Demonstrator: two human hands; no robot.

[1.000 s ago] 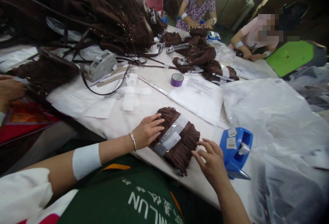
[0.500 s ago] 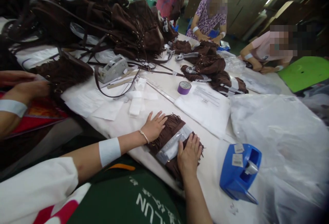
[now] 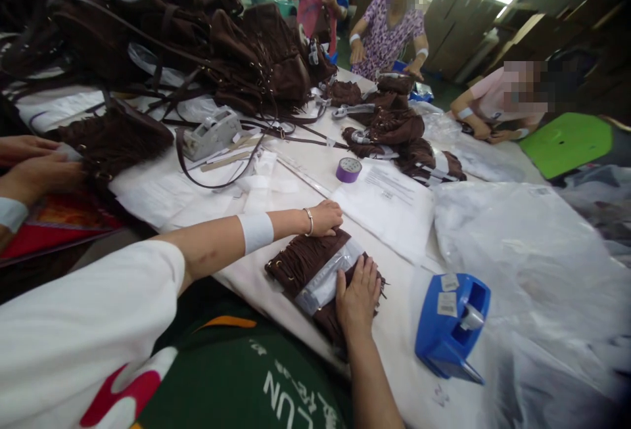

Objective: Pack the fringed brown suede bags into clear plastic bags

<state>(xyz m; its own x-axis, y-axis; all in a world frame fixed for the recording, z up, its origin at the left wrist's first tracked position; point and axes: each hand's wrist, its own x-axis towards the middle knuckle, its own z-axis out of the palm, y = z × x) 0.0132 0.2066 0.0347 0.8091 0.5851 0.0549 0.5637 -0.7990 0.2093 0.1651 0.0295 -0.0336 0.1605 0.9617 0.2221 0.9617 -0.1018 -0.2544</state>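
Note:
A brown fringed handbag (image 3: 315, 255) lies flat at the near edge of the table, a clear and silvery wrap (image 3: 328, 278) banded round its middle. My left hand (image 3: 326, 219), a bracelet at its wrist, has its fingers curled down on the bag's far edge; the fingertips are hidden. Across the near right part of the bag, my right hand (image 3: 359, 294) rests flat with its fingers stretched out. To the right of that hand stands a blue tape dispenser (image 3: 444, 343).
A purple tape roll (image 3: 348, 170) sits beside a printed white sheet (image 3: 389, 219). Plastic bags (image 3: 532, 238) cover the right side. Brown bags (image 3: 256, 54) are heaped at the back left, near a grey tape dispenser (image 3: 211, 133). A co-worker's hands (image 3: 42, 166) hold a bag at left.
My left hand has moved up and right from the bag's left part to its far edge, and its spread fingers have curled. My right hand stays flat on the bag.

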